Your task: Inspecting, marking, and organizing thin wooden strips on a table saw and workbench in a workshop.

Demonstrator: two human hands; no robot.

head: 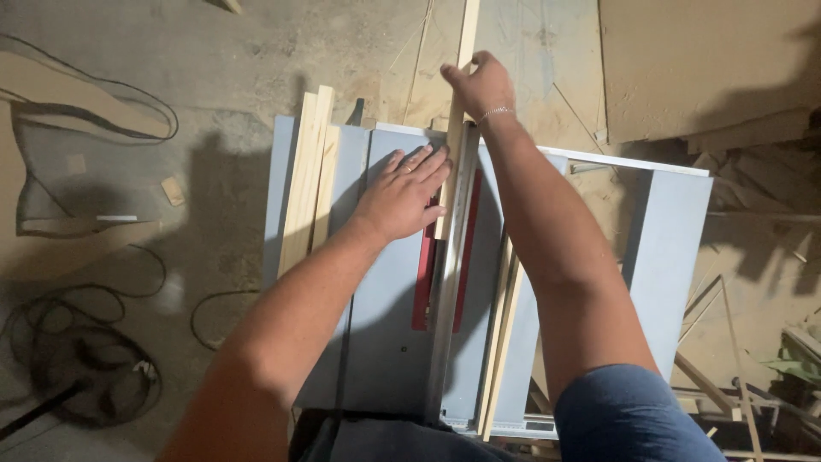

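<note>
Wood strip (453,128): long axis front-to-far, overhanging worktop (385,342) far edge. Right hand (481,85) pinches it there; left hand (402,195) spread flat beside it.

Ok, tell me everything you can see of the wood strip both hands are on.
The wood strip is a long, thin, pale slat that looks like raw softwood. It lies flat on the grey saw table, running lengthwise along the metal fence and over the red insert, with its far end jutting past the table's back edge. The right hand grips it beyond that edge; the left hand presses flat beside it, fingertips against it. Its near end is hidden.
</note>
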